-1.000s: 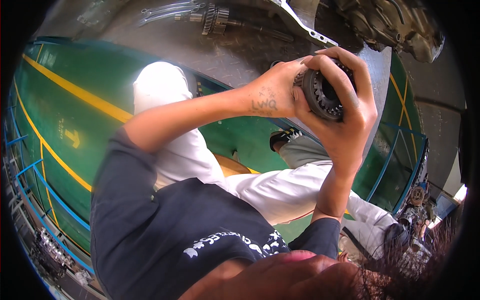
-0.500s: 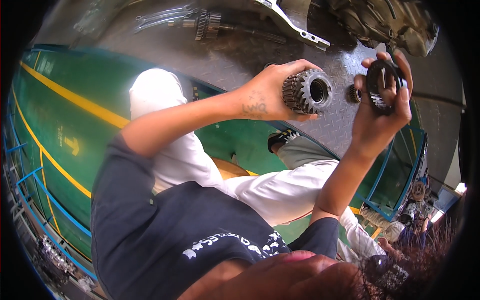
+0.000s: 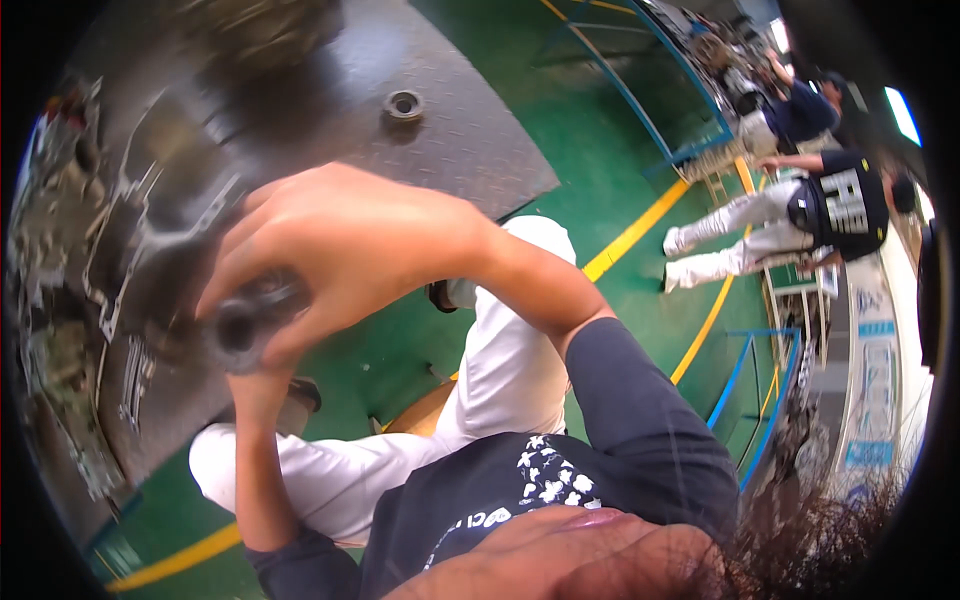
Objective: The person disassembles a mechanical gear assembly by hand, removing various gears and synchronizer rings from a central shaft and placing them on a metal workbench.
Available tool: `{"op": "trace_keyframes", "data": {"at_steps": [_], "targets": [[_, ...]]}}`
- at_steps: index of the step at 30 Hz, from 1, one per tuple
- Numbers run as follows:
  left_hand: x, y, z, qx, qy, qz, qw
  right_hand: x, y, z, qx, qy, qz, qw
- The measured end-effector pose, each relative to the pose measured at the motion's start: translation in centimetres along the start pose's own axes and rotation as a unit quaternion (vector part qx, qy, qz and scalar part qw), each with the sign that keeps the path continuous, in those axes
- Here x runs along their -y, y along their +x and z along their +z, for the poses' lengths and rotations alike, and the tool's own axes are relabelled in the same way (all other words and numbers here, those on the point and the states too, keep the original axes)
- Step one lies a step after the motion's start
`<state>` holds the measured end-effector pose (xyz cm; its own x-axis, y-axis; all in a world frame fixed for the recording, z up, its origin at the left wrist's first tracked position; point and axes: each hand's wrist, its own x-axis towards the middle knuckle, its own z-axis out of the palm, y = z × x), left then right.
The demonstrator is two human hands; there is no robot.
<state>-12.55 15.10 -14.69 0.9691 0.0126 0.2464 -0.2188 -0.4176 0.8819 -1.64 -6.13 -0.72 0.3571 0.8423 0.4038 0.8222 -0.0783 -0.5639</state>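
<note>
My right hand (image 3: 340, 250) reaches across from the right, its fingers curled over a dark gear (image 3: 240, 330) with a round hole in its end. The gear is smeared by motion. My left forearm (image 3: 258, 450) comes up beneath it. The left hand's fingers are mostly hidden behind the gear and my right hand, and both hands meet there. The black toothed ring is not visible. A small metal ring-shaped gear (image 3: 403, 107) lies apart on the metal table (image 3: 490, 150), beyond my right hand.
Metal castings (image 3: 60, 330) and thin rods (image 3: 133, 385) lie on the left of the table. A large blurred casing (image 3: 265, 35) stands at the back. Two people (image 3: 845, 205) are off to the right, near blue railings (image 3: 660, 110). A round stool (image 3: 420, 408) is below my hands.
The view has swung to the right, so the table now lies at the left. My hands, apart before with the gear in the left and a black ring in the right, have come together.
</note>
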Motion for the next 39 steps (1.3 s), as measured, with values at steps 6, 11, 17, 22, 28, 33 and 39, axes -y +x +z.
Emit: {"op": "trace_keyframes", "data": {"at_steps": [6, 11, 17, 22, 28, 33, 39], "targets": [[3.9, 0.6, 0.6, -0.022, -0.228, -0.12, 0.966, -0.6, -0.5, 0.6, -0.066, -0.002, -0.018, 0.998], [3.2, 0.7, 0.6, -0.04, -0.207, -0.093, 0.973, -1.3, -0.1, 1.2, -0.102, 0.028, -0.043, 0.993], [1.2, 1.8, 0.5, -0.026, -0.104, -0.009, 0.994, -1.0, -0.3, 1.4, -0.11, 0.015, -0.039, 0.993], [1.0, 1.6, 0.4, -0.036, -0.108, -0.04, 0.993, -0.8, -0.3, 1.4, -0.107, -0.009, -0.066, 0.992], [0.4, 1.0, 0.6, 0.003, -0.056, -0.061, 0.997, -0.2, -0.4, -0.7, -0.006, 0.005, -0.011, 1.0], [-1.5, 2.2, 1.0, -0.036, -0.079, -0.054, 0.995, -1.2, 0.6, -0.1, -0.036, 0.024, -0.038, 0.998], [-2.6, 2.7, 0.6, -0.011, -0.198, -0.064, 0.978, -2.0, -2.3, -4.4, -0.179, 0.134, 0.074, 0.972]]}}
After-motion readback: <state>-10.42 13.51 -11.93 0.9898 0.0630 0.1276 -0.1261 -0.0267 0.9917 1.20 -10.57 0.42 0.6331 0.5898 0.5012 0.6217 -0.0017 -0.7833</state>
